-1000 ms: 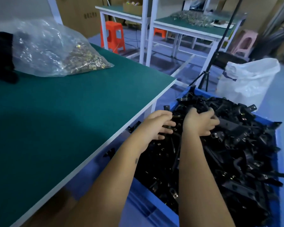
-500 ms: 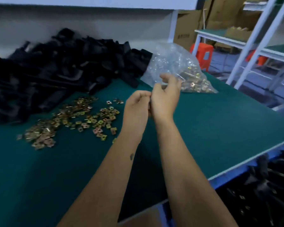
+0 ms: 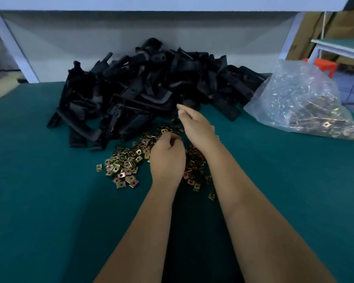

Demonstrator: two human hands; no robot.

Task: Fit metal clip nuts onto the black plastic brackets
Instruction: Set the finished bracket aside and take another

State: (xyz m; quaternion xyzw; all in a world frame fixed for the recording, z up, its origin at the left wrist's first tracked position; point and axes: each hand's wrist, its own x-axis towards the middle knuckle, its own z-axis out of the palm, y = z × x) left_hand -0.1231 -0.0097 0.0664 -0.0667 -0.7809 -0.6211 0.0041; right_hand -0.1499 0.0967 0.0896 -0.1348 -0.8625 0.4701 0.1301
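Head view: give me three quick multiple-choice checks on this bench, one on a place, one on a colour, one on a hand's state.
1. Where is the clear bag of clip nuts?
A. right of the bracket pile
B. left of the bracket pile
C. on top of the bracket pile

2. What colour is the bench surface?
A. white
B. dark green
C. orange

3. How is the right hand?
A. gripping a bracket
B. fingers extended, holding nothing
C. inside the bag

Answers: 1 A, the bag lies at the bench's right, beside the black brackets. 2 B, green shows all round the loose clip nuts. 3 B, its fingers reach toward the pile, empty.
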